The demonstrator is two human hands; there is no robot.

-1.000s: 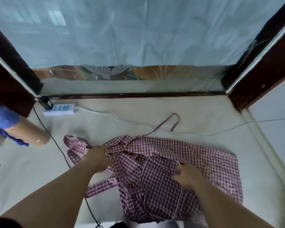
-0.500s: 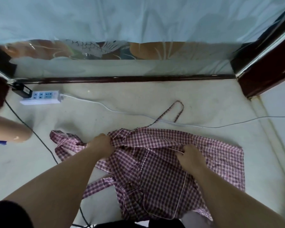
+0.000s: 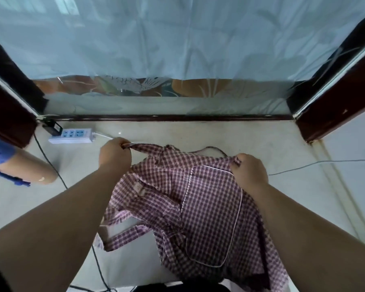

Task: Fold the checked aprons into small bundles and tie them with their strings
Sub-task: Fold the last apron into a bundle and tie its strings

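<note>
1. Pink-and-maroon checked cotton fills the middle of the view: one apron (image 3: 198,199), held at its far edge by both of your hands, the rest spreading back toward you between your forearms
2. Your left hand (image 3: 114,153) is clenched round a bunched upper corner of the apron. The fingers are curled, and the cloth comes out of the fist in a twisted point toward your right hand
3. Your right hand (image 3: 249,171) grasps the other upper corner, fingers curled over the hem. The cloth runs stretched from one hand to the other
4. Just below your right hand a pocket (image 3: 211,218) edged in white piping faces up. A small pale label (image 3: 139,188) sits beside your left forearm
5. A checked strap (image 3: 126,234) trails out under your left forearm and lies on the pale floor (image 3: 198,133)
6. A thin dark string (image 3: 215,149) curves just beyond the apron's edge, between your hands and nearer the right one
7. Beyond and to the left of your left hand lies a white power strip (image 3: 71,136) with blue sockets. A black cable (image 3: 51,165) runs from that end and passes under your left forearm
8. Well to the left of your left hand a brown cardboard roll (image 3: 30,167) with a blue end rests on the floor
9. To the right of your right hand a thin grey cable (image 3: 314,165) crosses the floor
10. Beyond both hands a pale blue translucent sheet (image 3: 177,39) hangs between dark red frames
</note>
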